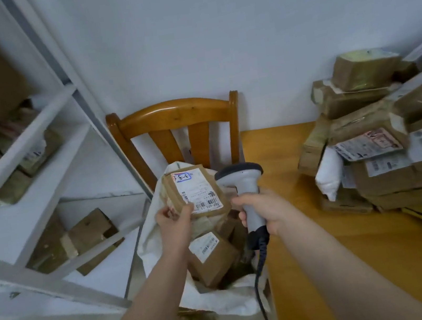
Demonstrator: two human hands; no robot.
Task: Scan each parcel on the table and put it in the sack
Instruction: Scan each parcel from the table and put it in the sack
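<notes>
So, left fingers (188,209) pinch the near corner of a brown parcel (172,193), label (199,189) turned up so the barcode shows. The left hand (172,221) holds it right above the sack (222,306), we judge ready to drop. Right fingers (238,201) are wrapped tight round the scanner (244,179) handle, and the right hand (267,210) sits just right of the sack mouth, scanner head beside the label. We judge the scan is the step in hand. Boxes (212,256) lie inside the sack. The pile (385,148) sits on the table (310,221), well right of the sack.
</notes>
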